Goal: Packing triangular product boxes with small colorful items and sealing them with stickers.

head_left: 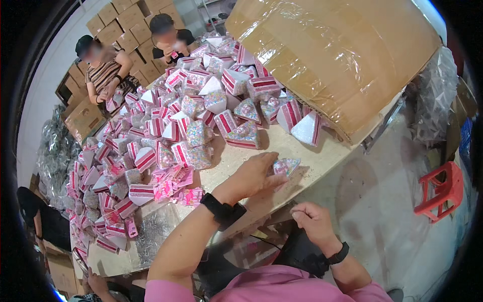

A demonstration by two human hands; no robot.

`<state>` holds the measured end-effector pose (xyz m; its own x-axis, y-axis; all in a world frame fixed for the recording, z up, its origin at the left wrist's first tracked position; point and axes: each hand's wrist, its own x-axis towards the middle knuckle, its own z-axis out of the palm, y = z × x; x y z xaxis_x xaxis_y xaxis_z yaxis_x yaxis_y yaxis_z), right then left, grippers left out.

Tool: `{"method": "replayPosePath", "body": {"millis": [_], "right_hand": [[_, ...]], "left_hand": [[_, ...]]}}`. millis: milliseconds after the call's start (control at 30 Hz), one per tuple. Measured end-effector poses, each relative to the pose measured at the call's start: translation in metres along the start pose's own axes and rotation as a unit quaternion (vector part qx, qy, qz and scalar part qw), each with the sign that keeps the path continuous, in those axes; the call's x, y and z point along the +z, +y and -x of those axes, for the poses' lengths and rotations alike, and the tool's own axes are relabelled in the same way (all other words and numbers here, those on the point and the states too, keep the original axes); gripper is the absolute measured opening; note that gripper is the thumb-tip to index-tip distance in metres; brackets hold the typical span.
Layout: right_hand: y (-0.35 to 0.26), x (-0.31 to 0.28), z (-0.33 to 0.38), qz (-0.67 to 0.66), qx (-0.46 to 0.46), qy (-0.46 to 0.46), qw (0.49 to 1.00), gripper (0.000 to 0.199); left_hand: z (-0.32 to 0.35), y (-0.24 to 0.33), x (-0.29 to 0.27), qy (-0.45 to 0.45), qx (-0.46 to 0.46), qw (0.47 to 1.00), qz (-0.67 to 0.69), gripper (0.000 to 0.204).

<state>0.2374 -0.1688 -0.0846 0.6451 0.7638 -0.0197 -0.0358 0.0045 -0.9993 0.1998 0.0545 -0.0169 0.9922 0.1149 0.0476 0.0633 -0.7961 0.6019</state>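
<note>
I am observing a person's left hand (pixel 251 173) resting over the front of the bench (pixel 329 151). Its thumb and forefinger are standing parted at the left end of a sprinkled cake-slice piece (pixel 288 166), which is lying on the bench near its edge. The hand is covering that end, so I cannot tell whether the fingers are pinching it. The right hand (pixel 314 224) is hanging beyond the bench edge, its fingers curling closed against the thumb; its palm is not showing.

A heap of similar pieces (pixel 196 121) is spreading behind, many hiding one another. Pink cards (pixel 173 183) are overlapping beside it. A clear bag (pixel 155 234) is lying nearby, its contents hard to make out. A large carton (pixel 332 55) is running out of view at the top. Two co-workers (pixel 108 70) are handling small items, partly obscured.
</note>
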Motion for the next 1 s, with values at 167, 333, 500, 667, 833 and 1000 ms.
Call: {"method": "replayPosePath", "body": {"millis": [167,333,500,667,833,1000], "right_hand": [[0.008,0.001,-0.004,-0.018,-0.003,0.0,1.0,0.009],[-0.001,0.007,-0.002,-0.021,-0.002,0.012,1.0,0.009],[-0.007,0.012,0.001,-0.062,-0.017,0.01,0.998,0.01],[-0.025,0.016,0.002,-0.038,-0.037,0.016,0.998,0.012],[-0.057,0.027,0.012,-0.031,-0.079,-0.05,0.995,0.014],[-0.064,0.043,0.013,-0.065,-0.096,-0.109,0.987,0.014]], "left_hand": [[0.015,0.011,-0.002,-0.004,0.019,0.999,-0.025,0.074],[0.029,0.025,-0.001,0.059,0.081,0.989,-0.109,0.077],[0.037,0.026,-0.006,0.024,0.007,0.993,-0.118,0.08],[0.058,0.027,-0.006,0.141,-0.019,0.989,0.037,0.081],[0.105,0.046,0.021,0.184,-0.084,0.923,0.327,0.091],[0.138,0.046,0.04,0.167,-0.082,0.868,0.461,0.083]]}}
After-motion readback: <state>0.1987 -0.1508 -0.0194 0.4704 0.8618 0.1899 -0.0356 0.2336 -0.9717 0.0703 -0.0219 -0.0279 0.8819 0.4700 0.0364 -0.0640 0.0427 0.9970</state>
